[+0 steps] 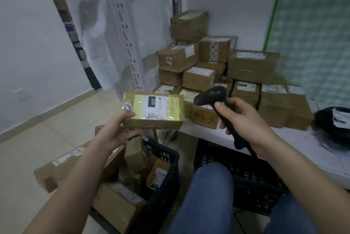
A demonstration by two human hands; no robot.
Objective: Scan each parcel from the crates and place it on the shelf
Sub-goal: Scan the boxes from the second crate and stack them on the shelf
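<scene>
My left hand point(118, 129) grips a small taped cardboard parcel point(153, 111) by its near left corner, label side up; the label carries a black "220" block. My right hand point(244, 120) holds a black barcode scanner point(212, 95) by its handle, its head pointing left at the parcel from close by. Below the parcel stands a black plastic crate point(166, 158) with several brown parcels inside. A second black crate point(246, 173) sits under the white shelf point(295, 142). Many brown parcels point(217, 70) are stacked on that shelf.
A white perforated shelf upright point(125, 31) rises behind the parcel, with plastic sheeting hanging around it. A large flat carton point(62, 165) lies on the tiled floor at the left. A black bag point(333, 122) rests on the shelf's right end. My knee in jeans point(208, 195) fills the lower middle.
</scene>
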